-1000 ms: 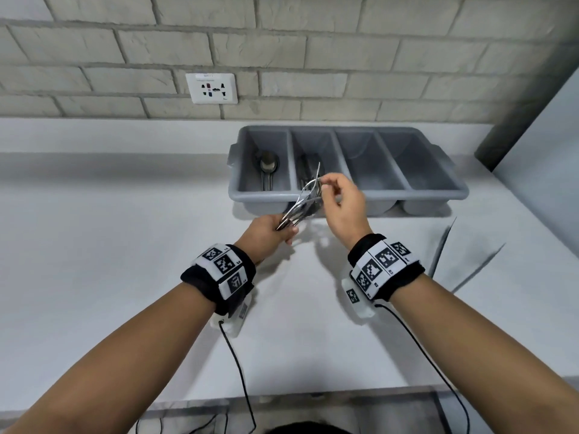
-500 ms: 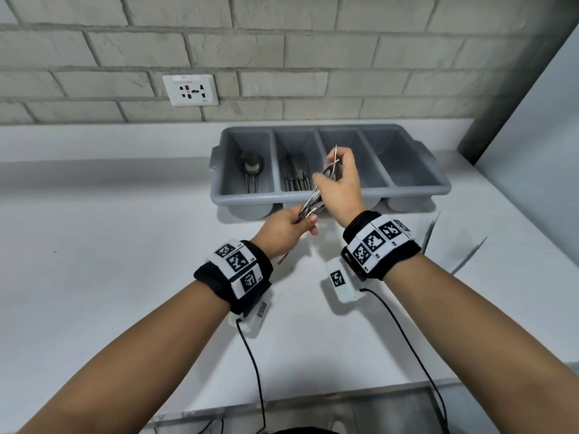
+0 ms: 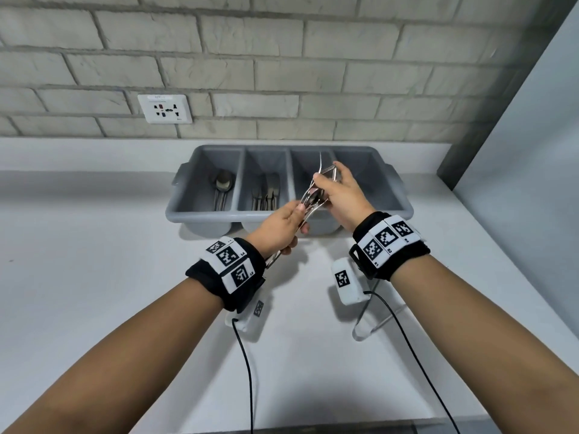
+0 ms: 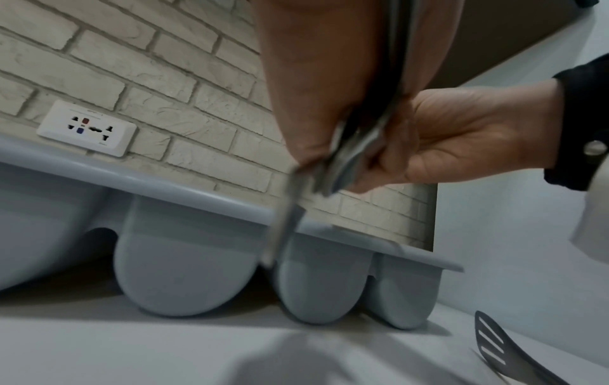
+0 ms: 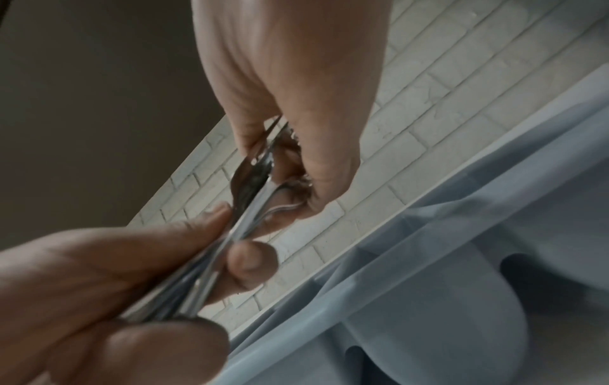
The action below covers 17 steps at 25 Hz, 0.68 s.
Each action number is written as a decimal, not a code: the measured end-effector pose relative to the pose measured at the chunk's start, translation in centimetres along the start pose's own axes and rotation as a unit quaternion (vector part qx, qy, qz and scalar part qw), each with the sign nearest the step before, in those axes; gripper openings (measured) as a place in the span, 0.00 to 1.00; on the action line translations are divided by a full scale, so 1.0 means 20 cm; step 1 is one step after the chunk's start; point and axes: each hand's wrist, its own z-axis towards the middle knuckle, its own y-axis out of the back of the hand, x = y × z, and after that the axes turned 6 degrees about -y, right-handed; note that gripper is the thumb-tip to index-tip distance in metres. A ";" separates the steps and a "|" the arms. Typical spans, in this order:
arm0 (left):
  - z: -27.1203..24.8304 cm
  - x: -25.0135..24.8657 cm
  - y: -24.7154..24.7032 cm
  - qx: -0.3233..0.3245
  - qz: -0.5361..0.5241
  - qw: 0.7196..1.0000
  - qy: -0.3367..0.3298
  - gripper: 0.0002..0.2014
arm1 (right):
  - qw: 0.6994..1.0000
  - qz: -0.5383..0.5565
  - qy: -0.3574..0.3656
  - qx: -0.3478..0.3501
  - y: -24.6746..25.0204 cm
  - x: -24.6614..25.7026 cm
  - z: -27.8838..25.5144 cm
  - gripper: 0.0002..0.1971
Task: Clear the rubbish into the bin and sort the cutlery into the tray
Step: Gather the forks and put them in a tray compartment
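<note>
A grey four-compartment cutlery tray (image 3: 203, 215) stands against the brick wall. Spoons (image 3: 224, 183) lie in its leftmost compartment and more metal cutlery (image 3: 266, 192) in the second. My left hand (image 3: 294, 219) grips a bundle of metal cutlery (image 3: 310, 198) by the handles, just in front of the tray. My right hand (image 3: 324, 180) pinches the head end of a fork (image 3: 327, 169) from that bundle, above the third compartment. The wrist views show both hands, left (image 4: 329, 78) and right (image 5: 290, 78), closed on the same bundle (image 5: 253, 192).
The tray sits on a white counter (image 3: 94, 277). A wall socket (image 3: 164, 108) is up on the left. A grey wall panel (image 3: 532, 183) bounds the right side. A black slotted spatula (image 4: 494, 341) lies on the counter to the right of the tray.
My right hand has moved up and right along the bundle, from over the second compartment to over the third. My left hand keeps its grip on the handles.
</note>
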 end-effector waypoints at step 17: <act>0.17 -0.12 -0.24 -0.038 0.000 0.999 0.023 0.04 | 0.997 0.055 -0.040 0.024 0.17 0.20 0.15 0.15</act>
